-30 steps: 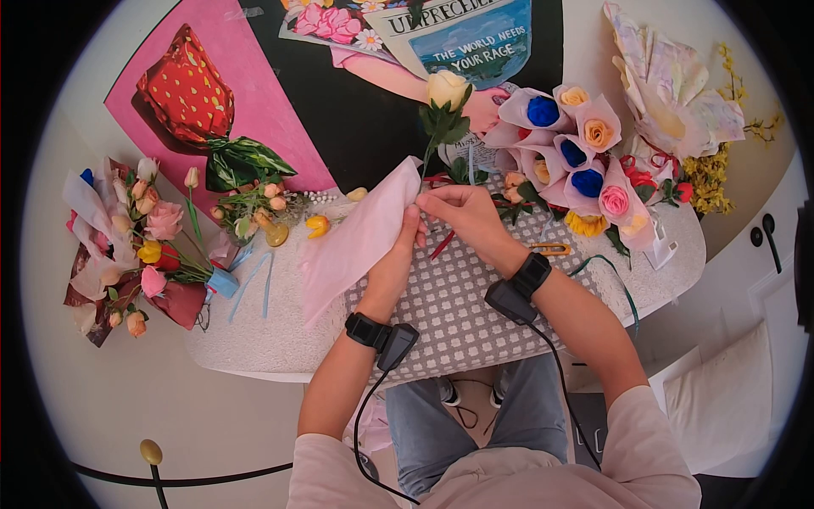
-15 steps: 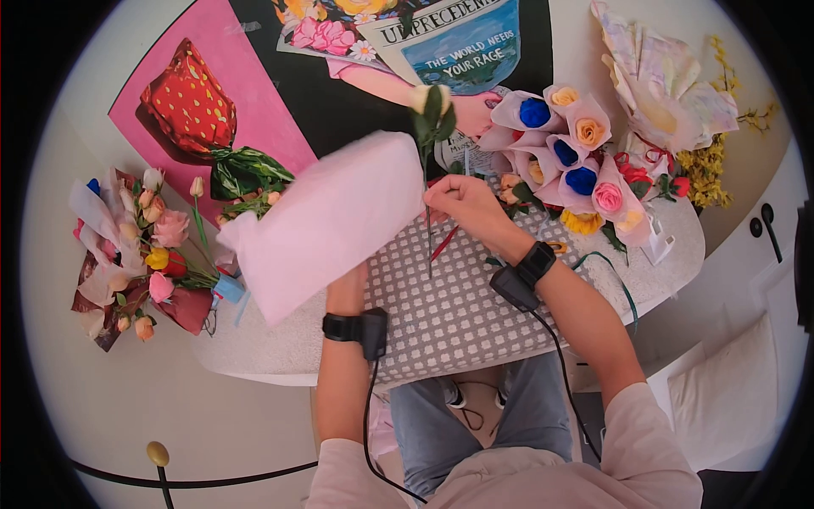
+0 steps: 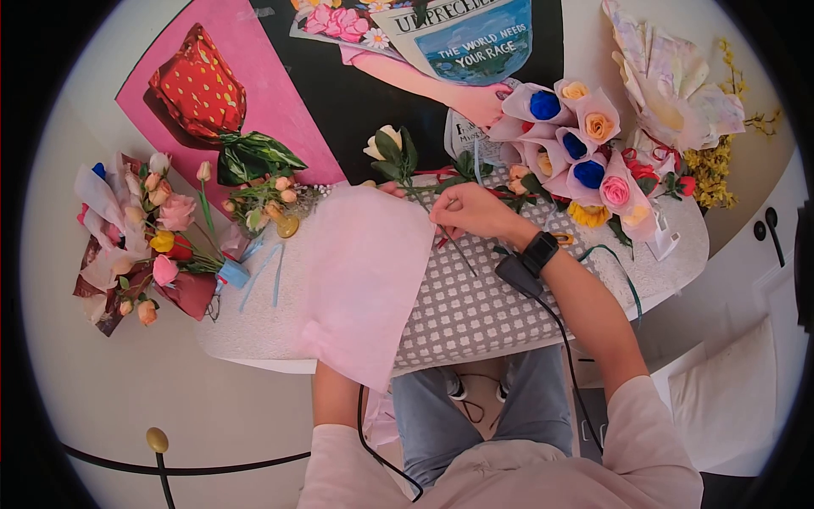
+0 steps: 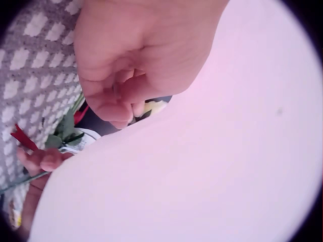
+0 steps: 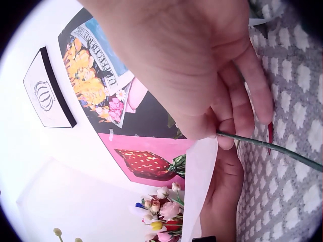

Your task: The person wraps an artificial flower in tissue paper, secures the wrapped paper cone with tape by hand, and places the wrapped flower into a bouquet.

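Observation:
A sheet of pink paper (image 3: 365, 271) hangs over most of the left hand (image 4: 144, 45), whose curled fingers pinch it near its upper edge. In the head view only a bit of that hand shows above the paper. Beside the sheet's top right corner, the right hand (image 3: 475, 212) pinches the thin green stem (image 5: 282, 151) of a cream rose (image 3: 386, 144). The rose leans to the upper left, its leaves (image 3: 398, 158) above the paper; the stem's lower end slants down over the dotted cloth (image 3: 458, 314). The paper's edge runs close to the right fingertips in the right wrist view.
Paper-wrapped roses (image 3: 598, 127) and a sunflower (image 3: 588, 214) lie at the right of the table, with a green ribbon (image 3: 623, 267) nearby. Mixed flowers (image 3: 174, 212) and blue ribbons (image 3: 263, 276) are at the left. Painted pictures (image 3: 280, 85) stand behind.
The paper swung up and over the left forearm, then came down to hang in front of the left hand. The rose tipped leftward and lower, its stem now slanting; the right hand stays pinched on the stem.

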### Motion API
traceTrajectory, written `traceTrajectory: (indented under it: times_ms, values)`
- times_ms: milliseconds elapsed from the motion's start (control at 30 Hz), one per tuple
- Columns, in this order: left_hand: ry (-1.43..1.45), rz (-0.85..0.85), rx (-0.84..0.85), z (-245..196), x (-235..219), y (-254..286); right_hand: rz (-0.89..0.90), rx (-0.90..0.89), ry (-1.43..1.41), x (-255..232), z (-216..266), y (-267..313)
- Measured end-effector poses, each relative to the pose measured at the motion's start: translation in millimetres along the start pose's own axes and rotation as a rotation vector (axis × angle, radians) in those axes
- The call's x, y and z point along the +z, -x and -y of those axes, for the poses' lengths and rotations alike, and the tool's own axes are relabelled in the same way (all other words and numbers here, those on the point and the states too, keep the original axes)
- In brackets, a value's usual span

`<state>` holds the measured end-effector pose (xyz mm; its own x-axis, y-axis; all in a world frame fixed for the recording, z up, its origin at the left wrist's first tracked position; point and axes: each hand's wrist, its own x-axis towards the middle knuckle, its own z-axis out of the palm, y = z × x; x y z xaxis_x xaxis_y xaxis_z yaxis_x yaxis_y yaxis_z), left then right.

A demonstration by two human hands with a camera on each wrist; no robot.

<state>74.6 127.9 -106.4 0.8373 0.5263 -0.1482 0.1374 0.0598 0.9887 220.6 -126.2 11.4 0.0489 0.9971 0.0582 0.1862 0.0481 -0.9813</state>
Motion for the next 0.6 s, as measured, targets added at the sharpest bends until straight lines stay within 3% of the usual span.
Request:
traceTrajectory:
  times_ms: [67,100,167,200,300,467,500,567,600]
  values:
    - [0.063,0.096,-0.072,6,0,-16,0.0,-0.002,0.023,-2,-1,0]
    - [0.066,0.099,-0.075,-9,21,6,0.003,-0.016,0.032,-2,-2,0]
    - [0.542,-0.119,0.027,-58,80,74,0.007,-0.026,0.039,-2,-2,-1]
    - [0.544,-0.121,0.023,-56,80,72,0.005,-0.022,0.025,-1,2,0]
    - [0.456,-0.047,0.091,-59,80,65,0.0,-0.021,-0.018,1,7,0]
    - [-0.296,-0.184,0.188,-75,89,65,-0.008,-0.033,-0.041,1,7,-1]
    - [-0.294,-0.184,0.188,-69,84,64,-0.009,-0.03,-0.087,1,5,-2]
    - [0.964,0.313,0.329,-49,68,65,-0.009,-0.026,-0.134,1,2,-5]
    - [0.965,0.312,0.328,-54,69,71,-0.018,-0.042,-0.125,1,0,-6]
